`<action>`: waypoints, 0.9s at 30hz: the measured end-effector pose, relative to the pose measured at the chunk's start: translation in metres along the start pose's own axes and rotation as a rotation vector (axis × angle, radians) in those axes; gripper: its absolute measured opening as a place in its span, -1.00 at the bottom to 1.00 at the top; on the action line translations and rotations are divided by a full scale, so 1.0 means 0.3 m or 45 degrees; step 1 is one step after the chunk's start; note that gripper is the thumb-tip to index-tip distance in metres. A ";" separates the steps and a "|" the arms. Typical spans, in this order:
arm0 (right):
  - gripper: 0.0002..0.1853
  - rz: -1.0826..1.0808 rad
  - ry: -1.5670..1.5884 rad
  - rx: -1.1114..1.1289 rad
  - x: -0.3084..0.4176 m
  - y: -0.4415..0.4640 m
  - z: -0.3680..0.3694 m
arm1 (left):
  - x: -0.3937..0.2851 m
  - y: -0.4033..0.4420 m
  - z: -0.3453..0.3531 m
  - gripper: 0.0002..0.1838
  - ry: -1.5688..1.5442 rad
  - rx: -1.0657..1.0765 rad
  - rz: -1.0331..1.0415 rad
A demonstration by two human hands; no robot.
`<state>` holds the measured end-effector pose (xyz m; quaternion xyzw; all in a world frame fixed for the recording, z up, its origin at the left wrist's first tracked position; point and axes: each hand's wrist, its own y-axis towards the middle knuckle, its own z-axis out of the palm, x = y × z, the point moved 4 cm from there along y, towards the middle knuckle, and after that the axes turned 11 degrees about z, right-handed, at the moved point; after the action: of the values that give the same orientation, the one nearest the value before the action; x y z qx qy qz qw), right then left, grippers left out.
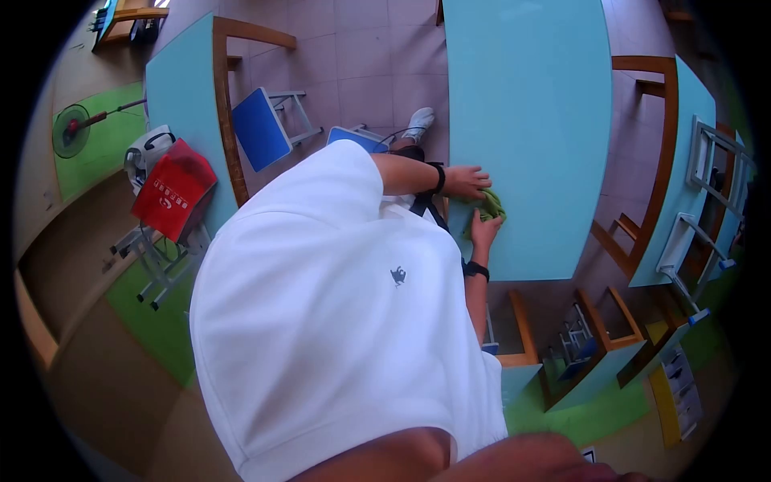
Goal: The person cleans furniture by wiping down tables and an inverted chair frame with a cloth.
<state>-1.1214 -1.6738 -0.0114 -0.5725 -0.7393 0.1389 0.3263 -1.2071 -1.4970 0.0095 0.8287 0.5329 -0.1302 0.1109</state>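
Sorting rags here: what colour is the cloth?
Green; the cloth shows best in the head view.

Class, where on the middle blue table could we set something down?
The table is bare in the picture above the hands, between its long edges, and right of the green cloth to the right edge. It is crowded at the lower left edge, around cloth and hands.

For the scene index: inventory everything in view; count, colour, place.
cloth: 1, green, on main table
main table: 1, light blue, right of centre
other tables: several, light blue, left, right and below
stools: at least 2, blue seats, upper left
metal frames: at least 2, whitish, right
red bag: 1, red, left
fan: 1, red hub, far left
shoe: 1, white, upper centre
wristbands: 2, black, wrists
shirt: 1, white, centre
left hand and right hand: 2 hands, bare, at cloth
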 end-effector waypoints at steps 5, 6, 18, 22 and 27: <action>-0.18 -0.039 -0.074 0.014 0.185 0.047 0.042 | 0.148 -0.132 -0.015 -0.54 -0.014 -0.043 -0.111; -0.18 -0.028 -0.068 -0.009 0.233 0.053 0.020 | 0.178 -0.146 -0.022 -0.53 -0.058 0.035 -0.179; -0.04 -0.556 0.008 0.248 0.725 0.118 0.203 | 0.582 -0.401 -0.216 -0.50 -0.590 -0.420 -1.297; -0.13 -0.632 -0.023 0.254 0.767 0.085 0.213 | 0.567 -0.387 -0.230 -0.52 -0.505 -0.079 -1.216; -0.31 -0.550 0.246 0.150 0.557 0.142 0.130 | 0.396 -0.213 -0.200 -0.40 0.021 0.092 -0.591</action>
<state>-1.1363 -1.4977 -0.0111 -0.3916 -0.8005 0.0533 0.4505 -1.2123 -1.3500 0.0232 0.6885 0.7050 -0.1644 0.0440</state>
